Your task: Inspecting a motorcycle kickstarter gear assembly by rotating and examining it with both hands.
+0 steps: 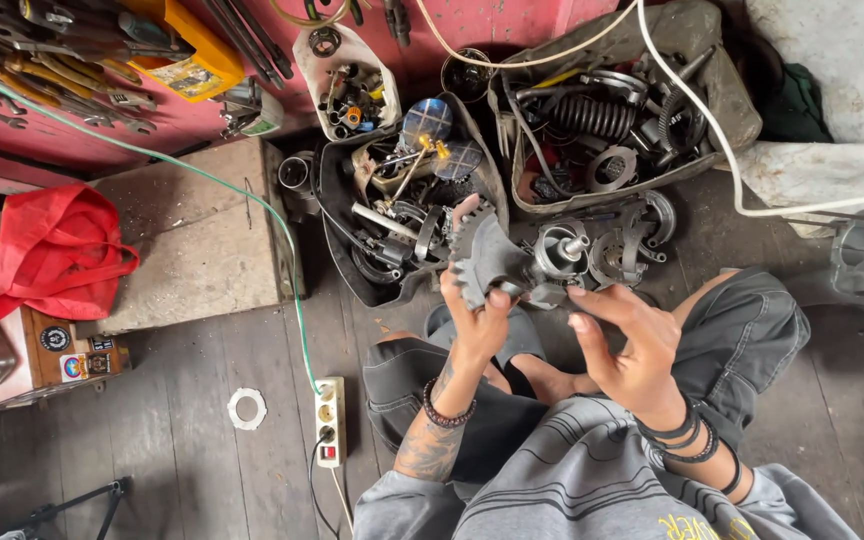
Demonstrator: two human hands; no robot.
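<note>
Both hands raised: left hand (474, 318) grips the metal engine part (497, 262); right hand (624, 340) spread beside.

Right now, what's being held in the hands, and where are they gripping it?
The left hand grips a grey toothed metal engine part by its lower edge. The right hand is spread open beside it, fingertips near the part; whether they touch it cannot be told.

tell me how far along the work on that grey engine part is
Done: the grey finned engine part is lifted off the floor, apart from the heaps of parts. In hand: the left hand grips it from below, while the right hand sits open beside it, fingertips near its shaft end. Left: loose parts lie in the black tub and canvas bag; no tool is in either hand.
</note>
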